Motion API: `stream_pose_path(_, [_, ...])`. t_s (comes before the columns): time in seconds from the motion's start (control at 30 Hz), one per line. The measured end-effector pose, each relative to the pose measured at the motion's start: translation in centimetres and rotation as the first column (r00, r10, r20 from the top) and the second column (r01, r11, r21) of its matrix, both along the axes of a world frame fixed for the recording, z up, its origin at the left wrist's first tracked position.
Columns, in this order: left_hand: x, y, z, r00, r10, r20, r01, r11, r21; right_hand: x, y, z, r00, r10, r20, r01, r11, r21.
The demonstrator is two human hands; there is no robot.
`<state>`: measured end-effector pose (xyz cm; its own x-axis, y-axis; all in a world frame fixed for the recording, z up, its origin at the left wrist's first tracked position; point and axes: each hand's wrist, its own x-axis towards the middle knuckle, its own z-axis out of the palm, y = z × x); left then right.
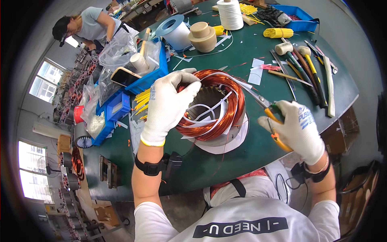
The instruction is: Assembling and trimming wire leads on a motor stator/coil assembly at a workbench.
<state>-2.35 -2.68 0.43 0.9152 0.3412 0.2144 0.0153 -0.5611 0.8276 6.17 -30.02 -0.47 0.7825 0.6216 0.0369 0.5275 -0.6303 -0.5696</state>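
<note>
A motor stator with a thick ring of copper wire stands on the green table in front of me. White sleeves and thin white cords cross its winding. My left hand, in a white glove, is closed at the ring's upper left edge, thumb and forefinger together; what they pinch is hidden. To the right of the stator, my gloved right hand grips scissors with orange and green handles. Their blades point toward the ring, close to a white strip at its upper right.
Mallets and other hand tools lie at the right. Blue bins with plastic bags and a phone sit left. Spools and bundled yellow sticks are at the back. Another person bends over at far left.
</note>
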Motion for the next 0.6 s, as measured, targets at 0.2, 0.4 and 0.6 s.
stream_pose_path(0.2, [0.4,0.2,-0.2,0.999,-0.027,0.018,0.028,0.999,-0.031,3.0,0.0,1.7,0.912,0.179,0.370,-0.086,0.963,-0.254])
stream_pose_path(0.4, [0.8,0.9,0.0,0.997,-0.081,0.019,0.082,0.996,-0.024,4.7,1.1,3.1,0.863,0.275,0.423,-0.106,0.918,-0.381])
stream_pose_path(0.6, [1.4,1.1,0.5,0.993,-0.114,-0.041,0.107,0.984,-0.145,6.0,2.0,4.0,0.698,0.375,0.611,-0.109,0.898,-0.427])
